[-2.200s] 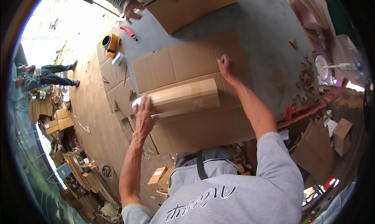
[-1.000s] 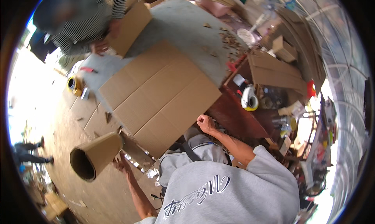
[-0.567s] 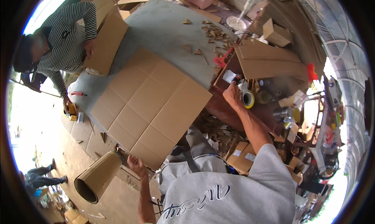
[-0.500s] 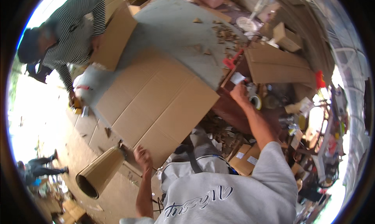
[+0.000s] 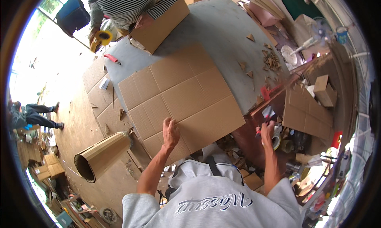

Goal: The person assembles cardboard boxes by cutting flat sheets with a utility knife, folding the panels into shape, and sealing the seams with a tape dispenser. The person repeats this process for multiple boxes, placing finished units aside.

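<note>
Flat brown creased cardboard sheet (image 5: pixel 180 99) on grey table (image 5: pixel 230 33), overhanging near edge, left hand (image 5: pixel 170 132) grip open, palm flat on sheet's near edge, right hand (image 5: pixel 266 130) grip closed on red-handled tool (image 5: pixel 260 129) off table's right corner, brown cardboard roll (image 5: pixel 101 156) on floor left.

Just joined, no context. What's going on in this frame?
A person stands at a grey worktable with a flattened cardboard sheet spread on it. Their left hand rests flat on the sheet's near edge. Their right hand is off to the side over a cluttered lower surface, holding a small red-handled tool next to a tape roll. A rolled cardboard tube lies to the left. Across the table, another person in a striped top handles a cardboard box.
</note>
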`<state>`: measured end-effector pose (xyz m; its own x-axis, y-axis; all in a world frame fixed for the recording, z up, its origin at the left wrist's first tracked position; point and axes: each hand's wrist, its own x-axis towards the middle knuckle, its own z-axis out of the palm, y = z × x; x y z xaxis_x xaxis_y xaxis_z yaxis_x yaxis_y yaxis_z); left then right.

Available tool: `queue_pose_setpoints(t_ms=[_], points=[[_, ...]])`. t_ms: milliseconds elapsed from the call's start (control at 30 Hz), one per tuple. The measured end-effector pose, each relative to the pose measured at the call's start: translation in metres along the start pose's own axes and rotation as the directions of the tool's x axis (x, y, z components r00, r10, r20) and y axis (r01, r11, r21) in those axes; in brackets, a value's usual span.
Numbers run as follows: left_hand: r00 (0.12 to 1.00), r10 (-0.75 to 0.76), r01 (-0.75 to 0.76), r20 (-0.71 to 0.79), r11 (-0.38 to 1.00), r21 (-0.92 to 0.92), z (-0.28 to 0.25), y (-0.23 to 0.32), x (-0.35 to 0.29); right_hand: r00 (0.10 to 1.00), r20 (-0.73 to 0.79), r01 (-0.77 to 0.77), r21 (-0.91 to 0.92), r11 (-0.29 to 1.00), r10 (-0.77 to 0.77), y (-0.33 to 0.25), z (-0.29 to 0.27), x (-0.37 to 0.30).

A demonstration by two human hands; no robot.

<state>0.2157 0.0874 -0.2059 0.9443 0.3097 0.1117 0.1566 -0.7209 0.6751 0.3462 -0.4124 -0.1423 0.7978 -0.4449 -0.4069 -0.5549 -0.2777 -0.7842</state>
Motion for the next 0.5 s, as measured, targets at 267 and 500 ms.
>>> queue_pose_setpoints(t_ms=[267, 500], points=[[0.994, -0.084, 0.102, -0.065, 0.930, 0.352, 0.017, -0.048, 0.097, 0.767, 0.633, -0.389, 0.328, 0.861, 0.105, -0.066, 0.149, -0.065], [0.997, -0.042, 0.071, -0.067, 0.854, 0.516, 0.023, -0.058, 0.097, 0.782, 0.620, -0.136, 0.067, 0.988, 0.065, -0.097, 0.261, -0.031]])
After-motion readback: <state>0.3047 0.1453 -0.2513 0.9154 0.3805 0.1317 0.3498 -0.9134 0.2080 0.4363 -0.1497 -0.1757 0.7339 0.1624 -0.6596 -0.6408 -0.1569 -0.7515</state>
